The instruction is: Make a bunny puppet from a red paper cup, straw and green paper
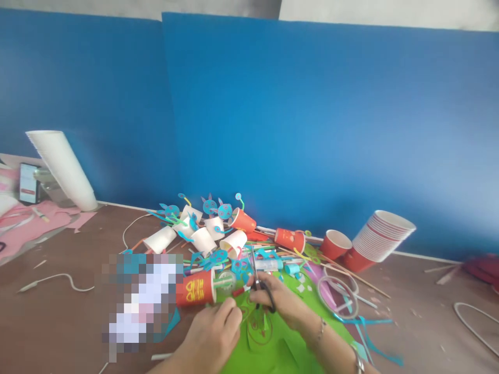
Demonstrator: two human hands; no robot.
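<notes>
Scissors (256, 284) gripped in right hand (284, 301), above green paper (273, 358); left hand (214, 330) curled nearby, can't tell what it pinches.

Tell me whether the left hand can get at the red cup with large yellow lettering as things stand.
Probably yes: the red cup lies on its side just beyond the left hand, with nothing visible standing between them.

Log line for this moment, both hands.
left hand: curled over green paper, grip unclear; right hand: holding scissors; nearby: tipped red cup
</notes>
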